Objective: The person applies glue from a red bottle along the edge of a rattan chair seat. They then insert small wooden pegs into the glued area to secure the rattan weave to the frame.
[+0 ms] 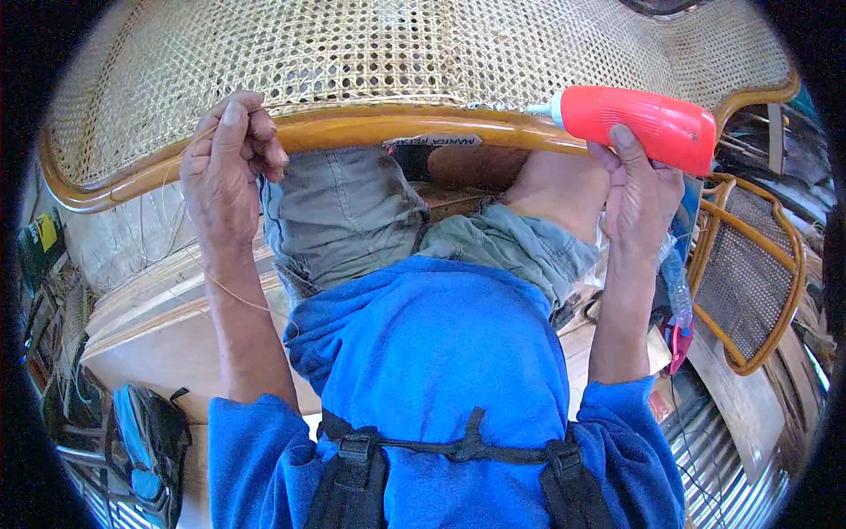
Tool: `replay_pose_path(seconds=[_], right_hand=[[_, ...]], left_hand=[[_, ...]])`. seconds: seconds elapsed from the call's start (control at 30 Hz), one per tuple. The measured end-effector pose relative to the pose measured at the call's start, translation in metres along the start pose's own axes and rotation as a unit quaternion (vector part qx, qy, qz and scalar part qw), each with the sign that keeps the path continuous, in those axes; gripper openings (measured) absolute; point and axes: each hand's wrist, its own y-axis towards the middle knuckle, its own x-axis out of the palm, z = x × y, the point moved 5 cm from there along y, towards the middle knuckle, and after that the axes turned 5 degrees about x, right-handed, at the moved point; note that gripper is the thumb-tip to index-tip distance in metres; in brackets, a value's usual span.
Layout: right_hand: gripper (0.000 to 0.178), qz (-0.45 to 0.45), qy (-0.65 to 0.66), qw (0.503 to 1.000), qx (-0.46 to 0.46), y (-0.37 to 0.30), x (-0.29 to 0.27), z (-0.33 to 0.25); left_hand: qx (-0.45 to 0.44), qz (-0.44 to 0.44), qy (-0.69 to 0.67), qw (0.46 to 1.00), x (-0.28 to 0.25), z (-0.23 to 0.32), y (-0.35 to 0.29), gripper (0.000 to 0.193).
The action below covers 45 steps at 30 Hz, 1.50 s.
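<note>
Stretching beyond the fingertips of the left hand point(220, 172) and right hand point(641, 189), a woven cane panel point(370, 53) spreads wide.

Its glossy wooden rim point(344, 128) runs across between the two sets of fingers. The red bottle point(656, 123) lies sideways in the right hand's grip, thumb against its near side, and its pale nozzle point(554, 108) points left from those fingers toward the rim's upper edge. The left hand's fingers are curled in; a thin strand point(233, 294) crosses the forearm point(247, 339) below them, though whether they pinch it I cannot quite tell.
</note>
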Motion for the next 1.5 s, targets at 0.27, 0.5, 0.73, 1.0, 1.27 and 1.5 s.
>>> replay_pose_path(seconds=[0.27, 0.5, 0.73, 1.0, 1.27, 1.5], right_hand=[[0.035, -0.014, -0.024, 0.999, -0.016, -0.004, 0.008, 0.002], [0.034, 0.004, 0.063, 0.998, -0.007, -0.002, -0.006, 0.005], [0.032, 0.007, 0.031, 0.999, -0.014, -0.004, -0.009, 0.005], [0.033, 0.003, -0.037, 0.999, -0.019, -0.004, -0.003, 0.002], [0.033, 0.004, -0.142, 0.986, -0.087, -0.006, -0.001, -0.002], [0.035, 0.035, 0.017, 0.998, -0.044, -0.003, -0.012, -0.008]], left_hand=[[-0.009, 0.005, -0.003, 1.0, 0.0, -0.002, 0.0, 0.025], [-0.005, 0.004, 0.003, 1.0, 0.0, 0.0, -0.001, 0.026], [-0.004, 0.006, 0.0, 1.0, 0.0, -0.001, 0.001, 0.025], [-0.009, 0.009, -0.004, 1.0, 0.0, -0.002, 0.0, 0.025], [-0.002, -0.001, -0.008, 1.0, 0.0, -0.001, 0.0, 0.024], [0.002, -0.001, 0.0, 1.0, 0.0, 0.001, 0.0, 0.024]])
